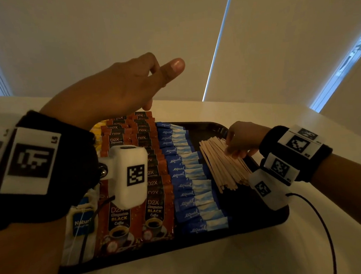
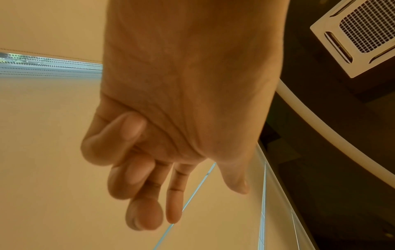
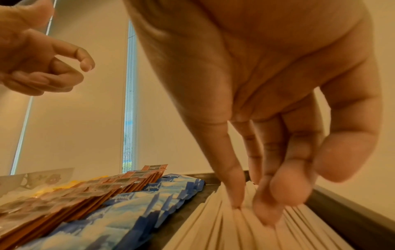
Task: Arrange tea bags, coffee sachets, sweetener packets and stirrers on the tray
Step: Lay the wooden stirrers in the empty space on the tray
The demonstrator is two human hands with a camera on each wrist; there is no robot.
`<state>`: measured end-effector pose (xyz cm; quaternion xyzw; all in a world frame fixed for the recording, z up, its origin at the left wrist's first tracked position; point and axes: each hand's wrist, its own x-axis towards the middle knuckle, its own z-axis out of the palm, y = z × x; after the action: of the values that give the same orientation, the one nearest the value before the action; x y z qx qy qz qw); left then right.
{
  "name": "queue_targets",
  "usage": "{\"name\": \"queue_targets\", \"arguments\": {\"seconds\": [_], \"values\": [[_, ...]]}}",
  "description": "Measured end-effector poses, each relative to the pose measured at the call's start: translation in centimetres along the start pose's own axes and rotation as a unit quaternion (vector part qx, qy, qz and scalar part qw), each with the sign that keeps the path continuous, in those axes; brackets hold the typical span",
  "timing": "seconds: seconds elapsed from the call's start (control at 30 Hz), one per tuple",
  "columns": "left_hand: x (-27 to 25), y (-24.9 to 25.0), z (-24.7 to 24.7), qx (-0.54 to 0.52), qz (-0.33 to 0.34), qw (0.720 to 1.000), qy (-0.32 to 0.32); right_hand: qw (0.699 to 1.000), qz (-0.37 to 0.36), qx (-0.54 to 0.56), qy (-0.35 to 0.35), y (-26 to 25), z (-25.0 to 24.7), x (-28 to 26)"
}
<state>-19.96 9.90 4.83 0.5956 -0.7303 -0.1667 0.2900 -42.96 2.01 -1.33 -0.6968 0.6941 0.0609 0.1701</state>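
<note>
Four rows fill your tray (image 1: pixel 273 220) on the worktop (image 1: pixel 205 263), lying side by side from left to right: tea bags (image 1: pixel 81 224), coffee sachets (image 1: pixel 156 204), sweetener packets (image 1: pixel 189 185), then stirrers (image 1: pixel 222 166). The stirrers run long-axis away from you, near the tray's right rim, with bare tray just left of them. Your right hand (image 1: pixel 242 137) is on them, fingers (image 3: pixel 267 208) pointing down, tips touching the sticks; whether they pinch any I cannot tell. Your left hand (image 1: pixel 116 87) hovers above the sachets, loosely curled, holding nothing.
</note>
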Motion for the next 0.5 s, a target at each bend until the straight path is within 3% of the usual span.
{"name": "queue_targets", "arguments": {"seconds": [0.2, 0.33, 0.5], "values": [[-0.2, 0.0, -0.1, 0.000, -0.004, 1.000, 0.000, 1.000, -0.012, 0.023, -0.001, 0.6, -0.2, -0.3], [-0.1, -0.1, -0.2, 0.002, -0.007, 1.000, 0.007, 0.994, -0.089, -0.044, 0.051, 0.8, 0.5, -0.4], [-0.1, -0.4, -0.5, 0.008, -0.010, 1.000, 0.009, 0.977, -0.155, -0.133, -0.062, 1.3, 1.1, -1.8]]}}
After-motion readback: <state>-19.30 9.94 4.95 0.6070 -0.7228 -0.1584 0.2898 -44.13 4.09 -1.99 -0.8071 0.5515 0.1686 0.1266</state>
